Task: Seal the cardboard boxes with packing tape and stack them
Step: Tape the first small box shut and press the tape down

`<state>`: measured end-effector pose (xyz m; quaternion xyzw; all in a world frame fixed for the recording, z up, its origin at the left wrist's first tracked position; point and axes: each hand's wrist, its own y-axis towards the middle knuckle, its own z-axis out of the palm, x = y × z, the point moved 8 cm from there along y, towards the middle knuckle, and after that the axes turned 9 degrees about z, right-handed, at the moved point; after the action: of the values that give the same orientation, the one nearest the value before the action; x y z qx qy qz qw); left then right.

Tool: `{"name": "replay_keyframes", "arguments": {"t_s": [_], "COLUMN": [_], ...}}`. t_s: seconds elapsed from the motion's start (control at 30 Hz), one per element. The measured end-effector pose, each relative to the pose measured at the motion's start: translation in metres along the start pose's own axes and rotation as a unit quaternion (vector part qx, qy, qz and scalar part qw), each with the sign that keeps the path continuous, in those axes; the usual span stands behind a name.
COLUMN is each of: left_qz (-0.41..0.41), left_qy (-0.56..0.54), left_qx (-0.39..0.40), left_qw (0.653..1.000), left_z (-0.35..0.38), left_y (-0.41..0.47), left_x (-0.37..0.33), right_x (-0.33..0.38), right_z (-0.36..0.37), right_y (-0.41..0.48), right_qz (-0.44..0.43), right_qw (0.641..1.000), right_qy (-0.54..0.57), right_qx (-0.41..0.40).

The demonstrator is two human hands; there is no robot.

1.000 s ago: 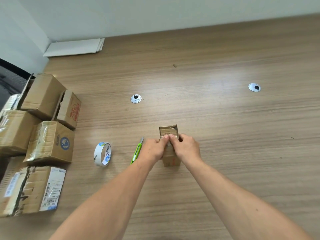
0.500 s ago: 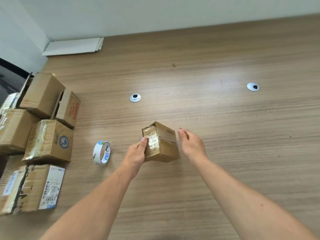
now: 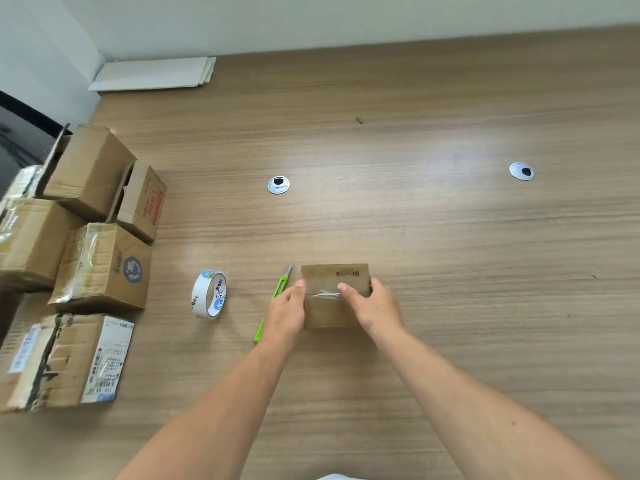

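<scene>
Box pile (image 3: 104, 268): several cardboard boxes grouped at the table's (image 3: 450, 237) left edge, well apart from the hands.
Tape roll (image 3: 209, 294): stands on edge, between the pile and the knife.
Knife (image 3: 282, 284): green, flat on the table, lower part hidden behind the left hand.
Left hand (image 3: 285, 315): clasps the small box's left side, thumb tip at the top seam; forearm reaches in from below.
Small box (image 3: 334, 282): on the table between both hands, barcode uppermost.
Right hand (image 3: 372, 308): thumb pressed on the seam, fingers wrapped round the right side.
</scene>
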<state>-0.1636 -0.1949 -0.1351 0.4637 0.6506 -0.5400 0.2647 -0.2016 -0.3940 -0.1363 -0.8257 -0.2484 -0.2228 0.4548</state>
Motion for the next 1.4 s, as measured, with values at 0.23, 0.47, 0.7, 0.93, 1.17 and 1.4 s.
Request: {"name": "replay_keyframes", "arguments": {"t_s": [0.23,0.47,0.7,0.93,1.17,1.4], "left_qz": [0.089,0.063,0.061,0.043,0.057,0.073], "left_qy": [0.165,0.19,0.178,0.194,0.207,0.224], "left_qx": [-0.016,-0.053,-0.061,-0.033,-0.042,-0.058], "left_qw": [0.982,0.978,0.98,0.979,0.976,0.97], "left_z": [0.016,0.013,0.007,0.014,0.022,0.012], "left_y": [-0.003,0.003,0.002,0.002,0.004,0.004], "left_x": [-0.016,-0.01,-0.01,-0.015,-0.015,-0.02], "right_x": [-0.006,-0.003,0.0,0.0,-0.001,0.002], "right_z": [0.013,0.011,-0.001,0.001,0.002,-0.006], "right_y": [-0.003,0.001,0.005,0.002,-0.002,0.003], "right_qz": [0.012,-0.006,-0.039,-0.034,-0.06,-0.057], "right_qw": [0.999,0.998,0.997,0.998,0.996,0.996], "right_qy": [-0.007,-0.004,-0.022,-0.019,-0.026,-0.034], "right_qx": [-0.037,-0.067,-0.06,-0.046,-0.056,-0.052]}}
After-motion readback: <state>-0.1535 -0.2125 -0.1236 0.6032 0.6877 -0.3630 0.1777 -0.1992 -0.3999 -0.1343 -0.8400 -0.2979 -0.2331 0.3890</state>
